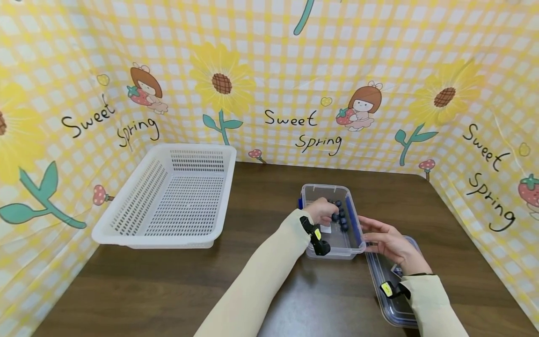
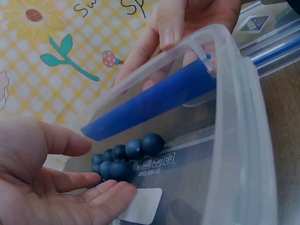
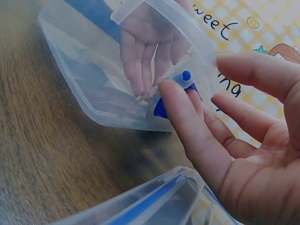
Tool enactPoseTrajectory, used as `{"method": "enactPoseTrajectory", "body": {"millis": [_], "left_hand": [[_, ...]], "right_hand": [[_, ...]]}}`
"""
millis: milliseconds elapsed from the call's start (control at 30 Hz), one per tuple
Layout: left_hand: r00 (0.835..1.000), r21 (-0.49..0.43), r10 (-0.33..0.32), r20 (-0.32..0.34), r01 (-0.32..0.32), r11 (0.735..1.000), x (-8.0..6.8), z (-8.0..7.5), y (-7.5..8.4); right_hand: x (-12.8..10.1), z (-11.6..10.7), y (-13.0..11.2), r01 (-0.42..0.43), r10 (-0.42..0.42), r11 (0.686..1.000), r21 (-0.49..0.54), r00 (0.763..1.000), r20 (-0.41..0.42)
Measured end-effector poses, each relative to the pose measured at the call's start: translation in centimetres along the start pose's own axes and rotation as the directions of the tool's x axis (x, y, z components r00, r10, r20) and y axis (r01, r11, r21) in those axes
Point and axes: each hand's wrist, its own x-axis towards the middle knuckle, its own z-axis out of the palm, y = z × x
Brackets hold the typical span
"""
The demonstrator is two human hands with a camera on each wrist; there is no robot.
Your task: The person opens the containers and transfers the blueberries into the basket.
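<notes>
A clear plastic box (image 1: 330, 251) with blue side latches holds several dark blue balls that look like blueberries (image 2: 153, 144). They lie clustered along its right side. My left hand (image 1: 322, 211) reaches into the box. In the left wrist view, its thumb and fingers are spread apart beside the blueberries, and I see nothing pinched between them. Outside the right wall, my right hand (image 1: 389, 243) touches the box near its blue latch (image 3: 161, 108), fingers extended. A white label (image 2: 143, 205) shows on the box's bottom.
A clear lidded container (image 1: 393, 306) lies under my right hand and wrist, right of the box. To the left stands a white perforated basket (image 1: 219, 234). The brown wooden table (image 1: 168, 290) is bordered by a yellow checked cloth backdrop (image 1: 286, 84).
</notes>
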Motion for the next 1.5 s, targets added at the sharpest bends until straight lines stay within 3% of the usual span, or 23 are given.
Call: {"method": "enactPoseTrajectory", "body": {"millis": [133,233,300,533,600,667,767,833,900,1233,1500], "left_hand": [[0.999,-0.039,-0.017,-0.042,0.015,0.999,8.6,0.9,-4.0],[0.997,-0.038,-0.021,-0.073,0.018,0.999,10.7,1.1,-5.1],[0.996,-0.035,-0.021,-0.089,0.018,0.999,11.1,1.1,-5.4],[0.997,0.011,0.005,-0.08,-0.004,1.0,9.6,1.4,-5.6],[0.997,0.023,0.018,-0.075,-0.017,1.0,7.9,1.4,-5.1],[0.997,0.059,0.026,-0.074,-0.022,0.998,5.1,1.2,-3.8],[0.995,0.124,0.063,-0.072,-0.054,0.991,-0.8,0.6,-1.1],[0.993,0.176,0.084,-0.079,-0.069,0.982,-3.9,0.3,0.3],[0.991,0.214,0.111,-0.081,-0.092,0.973,-5.2,0.3,0.8],[0.988,0.319,0.149,-0.044,-0.128,0.939,-4.7,0.1,0.7],[0.978,0.483,0.204,-0.037,-0.162,0.861,-4.4,0.7,0.4]], "right_hand": [[0.1,0.2,0.0,0.0,0.0,1.0,-0.003,1.0,-0.009],[0.3,0.3,0.0,0.004,-0.004,1.0,-0.015,1.0,-0.005],[0.4,0.4,0.0,0.006,-0.006,1.0,-0.023,1.0,0.001],[0.4,0.6,0.2,0.006,-0.006,1.0,0.011,1.0,0.028],[0.4,0.6,0.2,0.002,-0.003,1.0,0.017,0.999,0.032],[0.4,0.6,0.3,-0.001,0.001,1.0,0.017,1.0,0.029],[0.4,0.6,0.3,-0.003,0.002,1.0,0.011,1.0,0.022],[0.4,0.6,0.3,0.0,-0.001,1.0,0.007,1.0,0.018],[0.3,0.6,0.3,0.003,-0.003,1.0,0.004,1.0,0.015],[0.3,0.5,0.2,0.012,-0.012,1.0,0.016,0.999,0.034],[0.2,0.5,0.3,-0.003,0.002,0.999,0.037,0.999,0.036]]}}
